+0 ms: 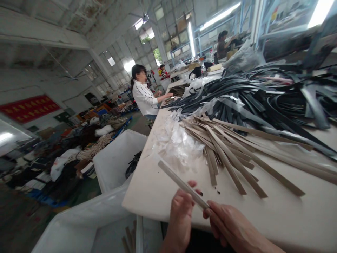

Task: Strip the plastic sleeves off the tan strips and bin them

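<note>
Tan strip (175, 177) is pinched at its near end between left hand (180, 218) and right hand (234, 226) over the surface (158, 189) edge, with a big pile of strips (226, 154) lying unhandled beyond and perhaps a few already in the bin (105, 225) below.

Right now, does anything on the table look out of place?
Nothing looks damaged. The tan strips lie criss-crossed in a loose heap beside crumpled clear plastic, and a few dark specks sit on the table near the held strip.
</note>
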